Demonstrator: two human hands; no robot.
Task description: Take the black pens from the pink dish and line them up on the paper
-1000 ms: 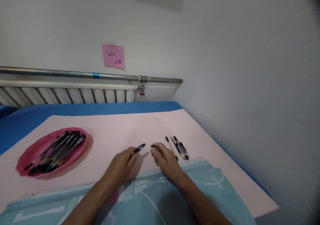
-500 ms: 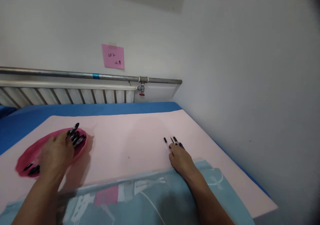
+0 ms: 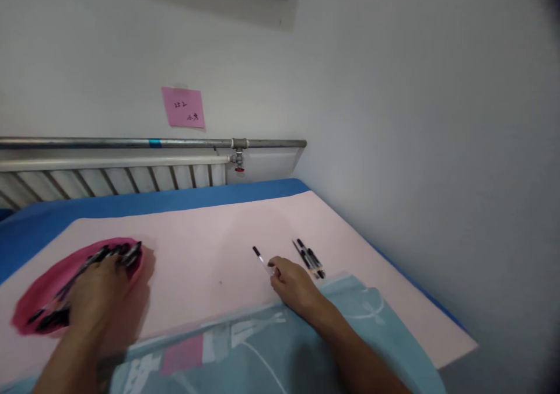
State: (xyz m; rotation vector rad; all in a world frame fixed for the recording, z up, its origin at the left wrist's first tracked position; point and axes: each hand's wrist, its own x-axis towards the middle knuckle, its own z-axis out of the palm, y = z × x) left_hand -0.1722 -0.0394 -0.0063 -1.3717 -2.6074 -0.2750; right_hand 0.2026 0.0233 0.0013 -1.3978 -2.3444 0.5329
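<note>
My left hand (image 3: 96,289) reaches down into a pink oval basket (image 3: 46,283) at the left. Several black and clear pens (image 3: 131,255) lie in that basket, around and under the hand. Motion blur and the back of the hand hide its fingertips. Above the pink sheet, my right hand (image 3: 294,283) is closed with fingers pinched on a slim pen (image 3: 259,255) with a black tip and a pale barrel. To the right of this hand, a small group of pens (image 3: 310,259) lies side by side on the sheet.
A pink sheet (image 3: 192,242) covers the blue table surface (image 3: 175,201). Nearest me is a blue-green patterned cloth (image 3: 236,353). A radiator (image 3: 114,179) and a metal pipe (image 3: 188,143) run along the back wall, and a plain wall (image 3: 415,149) borders the right side.
My right hand has moved left with one pen, away from the group, which stays on the sheet. My left hand has sunk lower into the basket. The camera view has shifted slightly.
</note>
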